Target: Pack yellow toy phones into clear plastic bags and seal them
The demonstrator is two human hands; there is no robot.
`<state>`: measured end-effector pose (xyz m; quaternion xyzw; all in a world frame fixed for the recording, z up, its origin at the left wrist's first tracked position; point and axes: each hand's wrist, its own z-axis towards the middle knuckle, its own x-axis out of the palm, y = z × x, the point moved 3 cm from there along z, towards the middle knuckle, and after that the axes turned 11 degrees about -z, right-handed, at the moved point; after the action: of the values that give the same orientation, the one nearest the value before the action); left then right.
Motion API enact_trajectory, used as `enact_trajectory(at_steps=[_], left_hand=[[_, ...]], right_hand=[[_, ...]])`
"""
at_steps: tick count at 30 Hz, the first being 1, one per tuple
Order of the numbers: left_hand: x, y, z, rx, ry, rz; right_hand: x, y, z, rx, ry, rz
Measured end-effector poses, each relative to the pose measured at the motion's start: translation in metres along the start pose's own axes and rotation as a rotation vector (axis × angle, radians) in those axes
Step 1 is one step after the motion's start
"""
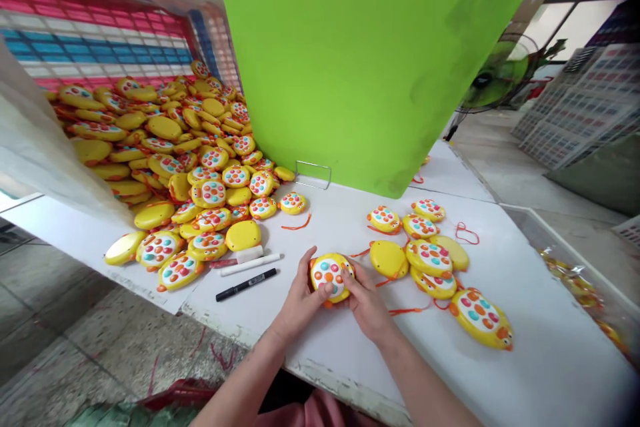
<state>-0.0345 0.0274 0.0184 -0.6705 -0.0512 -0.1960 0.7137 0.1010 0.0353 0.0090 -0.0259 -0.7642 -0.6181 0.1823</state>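
Between my hands is a yellow duck-shaped button toy (327,275), its white face with orange, pink and teal buttons turned up. My left hand (303,293) grips its left side, the thumb lying over the lower buttons. On the other side my right hand (367,297) holds the edge, its thumb on the upper right of the face. Just right of my hands lies a loose group of the same toys (430,257), some face up and some back up, with red cords. A black marker (246,285) and a white pen (250,265) lie to the left.
A large heap of these toys (165,127) spills from a white-lined opening on the left. Ahead stands a tall green panel (370,67) with a wire stand (313,175) at its foot. A clear-lined box (575,273) sits at the right; a fan (500,73) stands beyond.
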Motion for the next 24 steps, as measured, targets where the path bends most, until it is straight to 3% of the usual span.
enact_trajectory(at_steps=[4,10,14,18,24], left_hand=[[-0.002,-0.002,-0.001,-0.050,-0.028,-0.076],[-0.002,-0.001,0.002,-0.067,-0.062,-0.153],[-0.007,-0.002,0.003,-0.040,-0.142,-0.148],[-0.011,-0.004,0.001,-0.088,-0.185,-0.101],[-0.001,-0.006,-0.001,-0.154,-0.023,-0.174]], right_hand=[[0.000,-0.002,-0.002,0.011,0.048,-0.082],[0.001,0.003,-0.003,-0.101,0.002,-0.119],[0.009,0.010,-0.005,-0.112,0.083,-0.143],[0.009,0.012,-0.004,-0.118,0.076,-0.192],[-0.009,0.005,0.002,-0.107,-0.045,-0.226]])
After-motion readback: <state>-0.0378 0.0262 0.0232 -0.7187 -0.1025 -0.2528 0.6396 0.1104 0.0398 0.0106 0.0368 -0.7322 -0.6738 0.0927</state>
